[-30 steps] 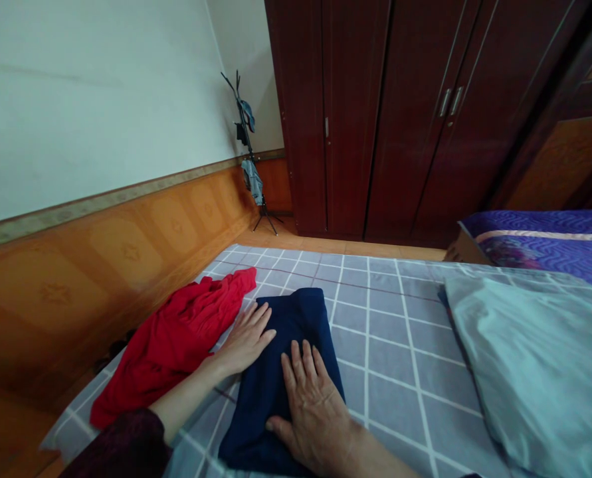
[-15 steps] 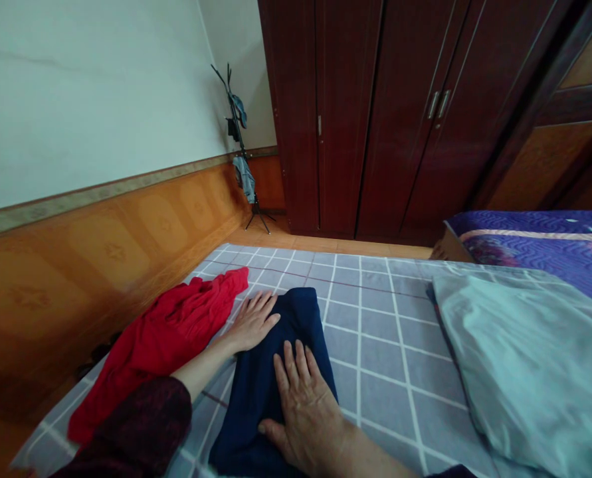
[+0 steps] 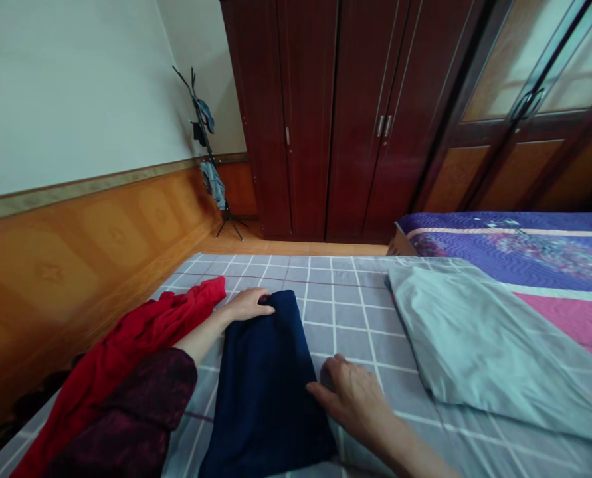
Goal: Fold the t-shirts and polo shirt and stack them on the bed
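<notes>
A folded navy blue cloth [image 3: 270, 392] lies lengthwise on the grey checked bed sheet [image 3: 370, 312]. My left hand [image 3: 248, 304] is at its far left corner, the thumb over the cloth's top edge and the fingers bent; whether they grip the fabric is hard to tell. Beside the cloth's right edge is my right hand [image 3: 353, 388], fingers curled loosely and thumb apart, reaching to the cloth's edge, with nothing visible in it. A crumpled red garment [image 3: 126, 352] lies left of the cloth, partly behind my left sleeve.
To the right a pale green cloth [image 3: 475, 345] is spread on the sheet. Beyond it stands a bed with a purple cover [image 3: 475, 239]. A dark red wardrobe [image 3: 305, 119] and a coat stand [image 3: 208, 146] are at the back; a tiled wall [image 3: 101, 232] runs along the left.
My right hand has lifted off the navy cloth and moved to its right side, its fingers curling. My left hand has gone from lying flat to bent at the far corner. The view has turned right.
</notes>
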The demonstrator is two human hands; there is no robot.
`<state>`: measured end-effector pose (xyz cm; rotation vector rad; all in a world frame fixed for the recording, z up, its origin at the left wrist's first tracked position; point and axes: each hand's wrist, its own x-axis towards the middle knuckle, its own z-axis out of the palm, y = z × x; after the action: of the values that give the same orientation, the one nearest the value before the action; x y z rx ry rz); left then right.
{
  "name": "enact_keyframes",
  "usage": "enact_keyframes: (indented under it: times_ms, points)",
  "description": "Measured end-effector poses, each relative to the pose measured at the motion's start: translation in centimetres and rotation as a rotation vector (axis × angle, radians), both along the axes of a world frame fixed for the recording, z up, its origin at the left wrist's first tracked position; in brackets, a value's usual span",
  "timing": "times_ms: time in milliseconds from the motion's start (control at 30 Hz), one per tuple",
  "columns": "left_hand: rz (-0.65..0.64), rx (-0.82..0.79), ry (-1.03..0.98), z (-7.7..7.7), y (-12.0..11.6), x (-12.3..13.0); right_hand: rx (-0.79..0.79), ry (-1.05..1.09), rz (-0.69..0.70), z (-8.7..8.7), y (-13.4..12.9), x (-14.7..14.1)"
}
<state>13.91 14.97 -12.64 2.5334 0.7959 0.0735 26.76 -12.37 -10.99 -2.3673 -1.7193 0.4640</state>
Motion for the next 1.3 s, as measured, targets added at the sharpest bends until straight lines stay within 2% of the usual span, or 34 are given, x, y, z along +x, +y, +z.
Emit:
enact_keyframes:
  times_ms: [133, 300, 367, 467, 533, 600, 700, 833, 1000, 1100, 1200, 1300]
  points:
    - [-0.061, -0.094, 0.046, 0.4, 0.2, 0.7, -0.029, 0.069, -0.077, -1.6, -1.7, -1.6]
    - [-0.086, -0.100, -0.013, 0.4, -0.3, -0.3, -0.028, 0.300, -0.194, -1.1, -1.9, -2.9]
    - [-0.063, -0.193, -0.047, -0.2, 0.1, -0.9, 0.006, 0.497, -0.283, -1.2, -1.9, -2.8]
    - [0.057, -0.269, -0.121, -0.4, 0.4, -0.8, 0.070, 0.951, -0.475, -1.8, -1.7, -2.7]
    - [0.063, -0.332, -0.172, 0.4, -0.1, 0.0, 0.095, 1.233, -0.590, -2.2, -1.7, -2.6]
    - [0.009, -0.402, -0.201, 1.9, -1.2, 1.4, 0.078, 1.380, -0.653, -2.1, -2.0, -2.1]
    - [-0.052, -0.388, -0.238, 4.2, -3.2, 4.5, 0.068, 1.414, -0.681, -0.9, -3.6, -0.2]
    - [-0.164, -0.346, -0.319, 6.5, -6.0, 10.0, 0.270, 1.405, -0.605, 1.9, -7.5, 4.4]
    - [-0.269, -0.331, -0.421, 10.4, -9.8, 18.7, 0.525, 1.363, -0.688, 5.9, -13.2, 10.7]
    - [-0.372, -0.242, -0.445, 12.9, -11.9, 24.8, 0.649, 1.275, -0.725, 7.5, -15.8, 14.2]
    - [-0.422, -0.128, -0.428, 13.7, -14.0, 30.4, 0.671, 1.030, -0.779, 6.9, -17.5, 17.6]
    - [-0.412, -0.041, -0.415, 12.2, -16.2, 33.6, 0.454, 0.578, -0.879, 4.2, -18.9, 20.4]
